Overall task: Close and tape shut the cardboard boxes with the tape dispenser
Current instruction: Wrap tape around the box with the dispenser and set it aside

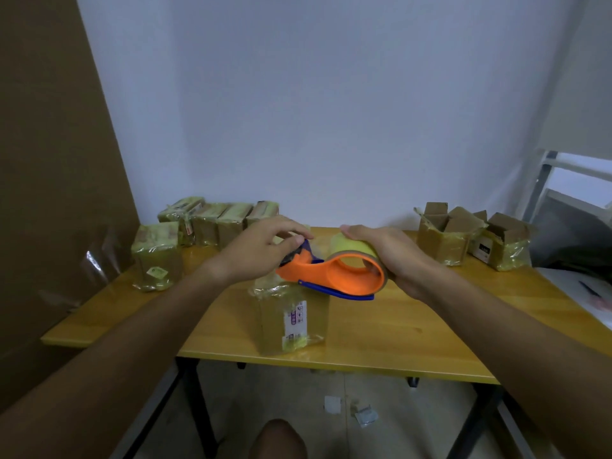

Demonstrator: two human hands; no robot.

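The right hand [394, 256] is wrapped around the yellowish tape roll [354, 248] on the orange tape dispenser [331, 276], fingers curled over the roll's far side and thumb end tucked at its rim, so it grasps the tool firmly. The left hand [261, 250] meets the dispenser's other end, its thumb and forefinger pinching at the dark blade end with the blue tab [306, 248] (whether they hold the tape's loose end or only the plastic cannot be told). The dispenser is held in the air between both hands, just above a taped cardboard box [291, 319] that stands near the front of the yellow worktop [414, 332]. A white label shows on that box's front face.

Along the back left of the worktop sits a row of taped boxes [215, 223], with one more taped box [157, 256] apart in front of them. At the back right stand open boxes [473, 236], flaps up.
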